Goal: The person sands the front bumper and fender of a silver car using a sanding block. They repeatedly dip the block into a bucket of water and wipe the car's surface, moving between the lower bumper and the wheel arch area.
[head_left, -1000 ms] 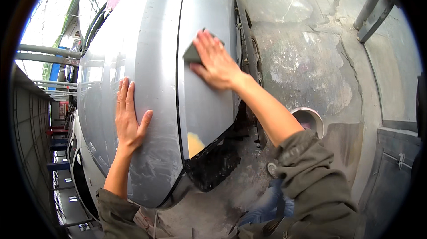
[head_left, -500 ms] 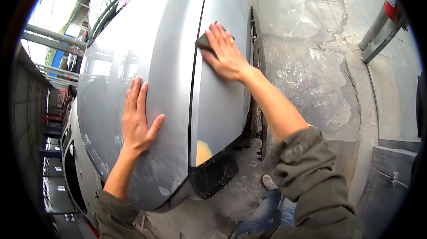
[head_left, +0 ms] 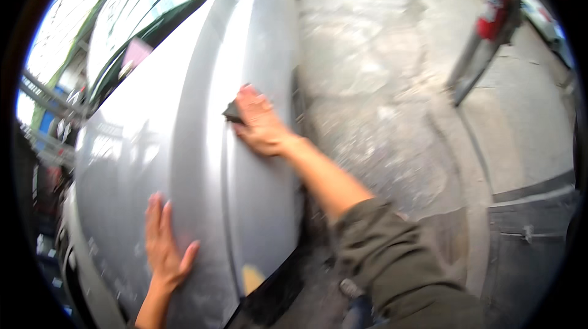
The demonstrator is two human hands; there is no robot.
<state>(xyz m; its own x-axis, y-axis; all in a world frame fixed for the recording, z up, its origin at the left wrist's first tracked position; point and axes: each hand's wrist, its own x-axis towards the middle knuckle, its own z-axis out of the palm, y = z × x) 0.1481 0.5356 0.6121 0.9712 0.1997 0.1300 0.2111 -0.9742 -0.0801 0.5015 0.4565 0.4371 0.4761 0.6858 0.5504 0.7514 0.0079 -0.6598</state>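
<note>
Head view, motion-blurred: right hand (head_left: 260,124) laid over a small dark pad (head_left: 233,112), grasping it under the fingers against a car's side panel (head_left: 263,200). Only the pad's left end on show, poking out between fingers and thumb; rest hidden under the hand. Pad close by the dark seam (head_left: 227,225) between side panel and hood (head_left: 128,176). Left hand (head_left: 164,255) flat on the hood, to the left of the seam, fingers pointing away, thumb out to the right; nothing gripped, hand released. Well apart from the right hand, and lower in view. Both panels silvery gray, with bright reflections along the hood. Beige patch (head_left: 252,279) at the near end of the side panel, just right of the seam. Right forearm in a rolled dark green sleeve (head_left: 392,255). Below it, a shoe (head_left: 351,289) on the floor, blurred. Farther off: pink sheet (head_left: 136,53) by the windshield (head_left: 150,7); red cylinder (head_left: 493,7) on a gray post (head_left: 468,66), upper right; worn concrete floor (head_left: 380,145) alongside the car.
</note>
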